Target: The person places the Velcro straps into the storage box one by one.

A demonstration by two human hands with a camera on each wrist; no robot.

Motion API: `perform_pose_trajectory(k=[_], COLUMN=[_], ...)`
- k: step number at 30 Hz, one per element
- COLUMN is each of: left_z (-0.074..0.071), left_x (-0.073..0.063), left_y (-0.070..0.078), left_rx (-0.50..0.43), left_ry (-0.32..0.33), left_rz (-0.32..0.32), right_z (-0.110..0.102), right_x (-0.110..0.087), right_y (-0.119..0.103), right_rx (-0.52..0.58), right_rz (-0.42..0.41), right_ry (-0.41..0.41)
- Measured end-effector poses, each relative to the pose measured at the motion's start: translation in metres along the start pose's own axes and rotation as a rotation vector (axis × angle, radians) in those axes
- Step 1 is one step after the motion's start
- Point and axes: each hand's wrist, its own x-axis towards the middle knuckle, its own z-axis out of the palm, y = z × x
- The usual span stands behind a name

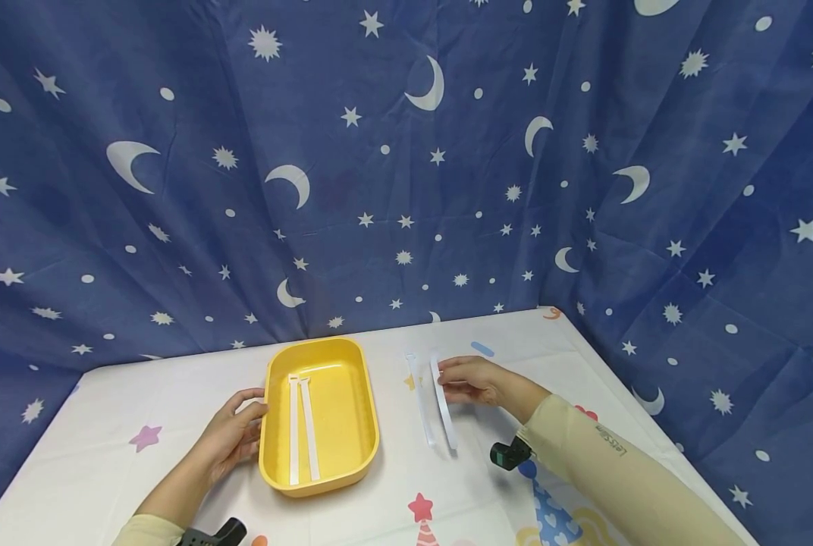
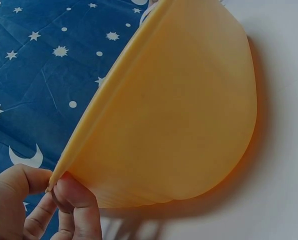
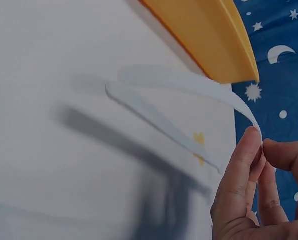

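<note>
Dark blue curtains (image 1: 352, 178) are hanging behind a white tablecloth (image 1: 205, 375); the left hand (image 1: 230, 441) is pinching the rim of a yellow tray (image 1: 345, 421), where two white straps (image 1: 293, 432) are lying; the right hand (image 1: 471, 381) is grasping a third strap (image 1: 444, 413) between thumb and fingers; this bendy strip could be twisting or slipping loose, since only one end is being pinched, or be snagging the fourth strap (image 1: 422, 402) resting just beside it; its length is bowing away from the grip, the free end pointing toward the person, right of the tray.
</note>
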Motion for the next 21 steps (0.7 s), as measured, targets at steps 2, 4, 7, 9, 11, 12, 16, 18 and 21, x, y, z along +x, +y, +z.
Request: perform_pose_trajectory(k=[2,4,7,9,11,12,16,18,21], left_z=[0.000,0.000,0.000,0.000,0.000,0.000,0.001,0.001,0.001], left_x=[0.000,0.000,0.000,0.000,0.000,0.000,-0.001,-0.001,0.000], left_y=[0.000,0.000,0.000,0.000,0.000,0.000,0.000,0.000,0.000], left_rx=[0.001,0.001,0.002,0.003,0.004,0.004,0.007,0.005,0.004], left_ry=[0.001,0.001,0.002,0.002,0.002,0.001,0.000,0.002,0.003], left_rz=[0.000,0.000,0.000,0.001,0.003,0.004,0.006,0.004,0.004], right_z=[0.003,0.005,0.008,0.009,0.010,0.011,0.013,0.015,0.016], right_x=[-0.001,-0.003,-0.004,-0.006,-0.006,-0.007,-0.008,-0.009,-0.010], right_y=[0.000,0.000,0.000,0.000,-0.001,-0.001,-0.002,-0.003,-0.004], right_rx=[0.016,0.034,0.046,0.052,0.059,0.064,0.086,0.088,0.086], right_rz=[0.000,-0.001,-0.006,-0.008,-0.012,-0.015,-0.008,-0.010,-0.011], right_ry=[-0.008,-0.016,-0.037,-0.052,-0.069,-0.074,-0.070,-0.069,-0.070])
